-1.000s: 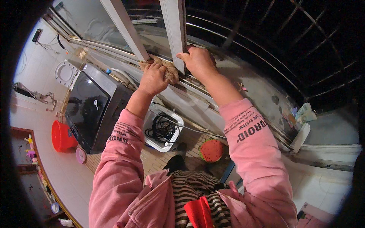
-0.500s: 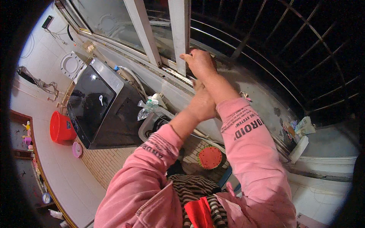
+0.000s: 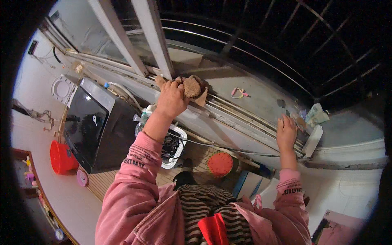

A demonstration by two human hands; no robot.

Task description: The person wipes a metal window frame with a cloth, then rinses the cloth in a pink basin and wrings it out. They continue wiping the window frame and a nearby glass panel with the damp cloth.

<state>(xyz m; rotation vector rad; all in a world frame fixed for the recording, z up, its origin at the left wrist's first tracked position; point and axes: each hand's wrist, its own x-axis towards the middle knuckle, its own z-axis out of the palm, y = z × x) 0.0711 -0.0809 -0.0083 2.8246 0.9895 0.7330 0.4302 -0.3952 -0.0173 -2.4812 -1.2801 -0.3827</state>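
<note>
At the foot of the white window frame [image 3: 152, 38], my left hand [image 3: 173, 98] is closed on a bunched brown cloth [image 3: 192, 86]. The cloth lies over the sliding window track [image 3: 241, 112], and its edges stick out on both sides of my fingers. Further right along the same track, my right hand [image 3: 287, 132] rests near the sill with its fingers stretched out and nothing in them. Beyond the track, a small pinkish loop [image 3: 239, 93] lies on the outer ledge [image 3: 265, 90].
A dark top-loading washing machine [image 3: 92, 118] stands left, with a red bucket [image 3: 63, 158] beside it. Below the window are a white basket [image 3: 179, 134] of dark cords and a round watermelon-patterned seat or mat [image 3: 220, 164]. Metal bars [image 3: 261, 53] close off the outside.
My hands, earlier crossed together by the window frame, are now apart. My right hand has moved right along the track; the brown cloth now shows under my left hand. The view has shifted.
</note>
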